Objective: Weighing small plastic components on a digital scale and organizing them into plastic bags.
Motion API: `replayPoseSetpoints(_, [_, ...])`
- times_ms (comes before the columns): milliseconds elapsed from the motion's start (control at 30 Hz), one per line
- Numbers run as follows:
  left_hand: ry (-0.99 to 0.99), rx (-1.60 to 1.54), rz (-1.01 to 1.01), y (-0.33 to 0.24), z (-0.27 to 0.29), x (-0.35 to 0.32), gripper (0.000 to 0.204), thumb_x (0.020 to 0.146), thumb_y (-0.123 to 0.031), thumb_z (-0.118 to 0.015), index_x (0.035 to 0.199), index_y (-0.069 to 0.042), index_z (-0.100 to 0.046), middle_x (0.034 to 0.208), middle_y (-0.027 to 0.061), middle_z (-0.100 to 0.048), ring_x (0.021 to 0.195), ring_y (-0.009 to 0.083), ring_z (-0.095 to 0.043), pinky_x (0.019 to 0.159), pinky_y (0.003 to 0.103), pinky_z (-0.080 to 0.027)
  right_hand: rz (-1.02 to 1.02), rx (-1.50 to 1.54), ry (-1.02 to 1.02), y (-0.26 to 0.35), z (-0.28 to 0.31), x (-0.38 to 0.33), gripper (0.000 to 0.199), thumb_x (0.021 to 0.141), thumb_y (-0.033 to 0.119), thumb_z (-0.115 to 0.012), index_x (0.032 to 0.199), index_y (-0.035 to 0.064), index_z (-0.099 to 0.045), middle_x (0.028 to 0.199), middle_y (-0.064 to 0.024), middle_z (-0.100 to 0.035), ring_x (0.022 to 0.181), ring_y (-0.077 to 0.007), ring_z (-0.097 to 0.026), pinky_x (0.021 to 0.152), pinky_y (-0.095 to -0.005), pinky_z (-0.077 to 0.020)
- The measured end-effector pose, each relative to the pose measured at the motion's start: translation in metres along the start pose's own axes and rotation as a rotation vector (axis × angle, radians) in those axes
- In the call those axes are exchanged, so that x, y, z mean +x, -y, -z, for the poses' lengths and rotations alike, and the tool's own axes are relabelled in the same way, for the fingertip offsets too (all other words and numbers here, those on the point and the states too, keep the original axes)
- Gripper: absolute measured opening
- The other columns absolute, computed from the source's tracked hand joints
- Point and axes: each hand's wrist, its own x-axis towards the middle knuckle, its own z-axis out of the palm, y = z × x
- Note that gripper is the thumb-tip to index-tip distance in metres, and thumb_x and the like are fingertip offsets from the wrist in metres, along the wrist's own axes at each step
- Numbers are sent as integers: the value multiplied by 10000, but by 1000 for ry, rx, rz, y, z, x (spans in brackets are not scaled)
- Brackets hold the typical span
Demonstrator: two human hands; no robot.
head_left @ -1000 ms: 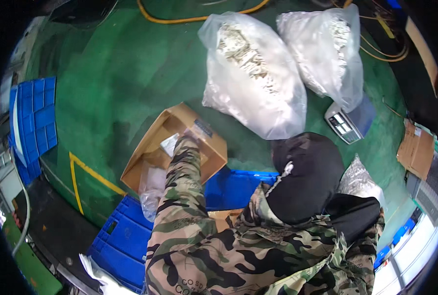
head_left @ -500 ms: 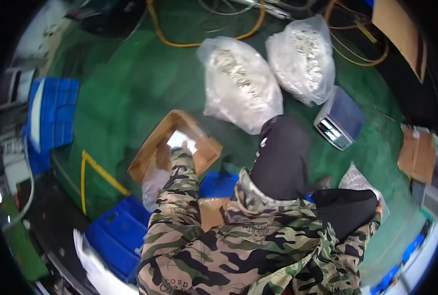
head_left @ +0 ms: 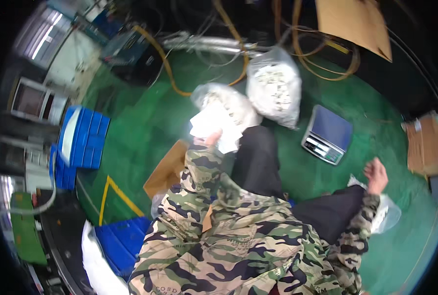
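White sheets (head_left: 210,119) seem light, flimsy; my left hand (head_left: 212,138) grips the sensible near edge; my right hand (head_left: 376,176) curls, hold unclear.

Left head-worn fisheye — wide, downward over hands (head_left: 375,176) and green floor (head_left: 130,147)

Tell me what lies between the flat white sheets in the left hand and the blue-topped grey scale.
In the head view, the person's black-trousered leg, then green floor, lies between the white sheets and the scale.
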Motion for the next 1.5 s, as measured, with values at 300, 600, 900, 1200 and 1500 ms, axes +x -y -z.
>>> replayPoseSetpoints(300, [969,-69,-44,-64,-233,-62,336,841,-84,-715,1156,20,-668,1057,70,-701,965,162,-647,857,320,-504,-222,115,618,43,-60,-82,407,975,304,-631,1233,-8,-593,947,-110,-701,749,-132,-666,638,-258,-519])
replayPoseSetpoints(600, [980,-41,128,-37,-298,-90,340,865,-139,-726,1150,43,-685,1007,100,-719,875,166,-672,785,311,-528,-8,-296,326,0,-46,-67,282,834,211,-747,779,-53,-663,591,-39,-541,584,-113,-478,549,-347,-416])
replayPoseSetpoints(900, [856,-96,131,-45,-297,-83,285,935,-225,-697,1028,42,-735,870,84,-728,710,146,-680,595,295,-535,-96,54,243,11,-36,-64,227,885,120,-744,1026,-57,-726,900,-64,-735,770,-100,-663,702,-254,-530])
replayPoseSetpoints(1200, [740,-229,177,-11,-288,-48,299,898,-220,-740,1047,37,-707,867,81,-703,658,179,-661,557,311,-531,-195,272,-88,-1,-8,-51,222,913,177,-705,997,-29,-714,802,-48,-706,664,-118,-657,555,-267,-519])
replayPoseSetpoints(1500, [736,-184,188,17,-274,-19,267,857,-108,-769,1088,7,-702,910,70,-720,649,165,-659,505,281,-486,-118,287,-684,-12,85,-65,165,848,148,-773,851,-3,-707,641,-24,-617,479,-86,-500,441,-259,-363])
